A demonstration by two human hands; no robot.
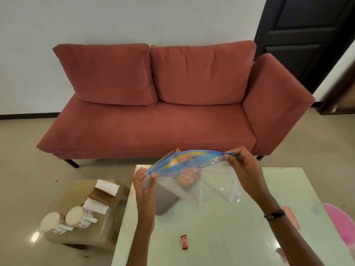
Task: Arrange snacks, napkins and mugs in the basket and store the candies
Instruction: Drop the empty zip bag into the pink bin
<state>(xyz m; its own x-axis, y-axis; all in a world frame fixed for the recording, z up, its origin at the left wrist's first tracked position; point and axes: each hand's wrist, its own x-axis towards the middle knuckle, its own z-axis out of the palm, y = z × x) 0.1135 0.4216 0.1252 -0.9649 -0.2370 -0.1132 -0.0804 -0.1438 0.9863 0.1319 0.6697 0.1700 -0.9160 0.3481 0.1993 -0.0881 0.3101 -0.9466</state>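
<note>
Both hands up over pale glass worktop (221,237), stretching clear plastic zip bag with blue seal strip (192,169) between them. Left hand (145,186) pinches left end of seal; right hand (244,169) pinches right end. Bag mouth gapes. Red-wrapped candy (184,242) lies on worktop below. Two white floral mugs (67,220) on low side stool.

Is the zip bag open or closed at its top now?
Open: the zip bag's blue top strips are spread apart between both hands.
</note>
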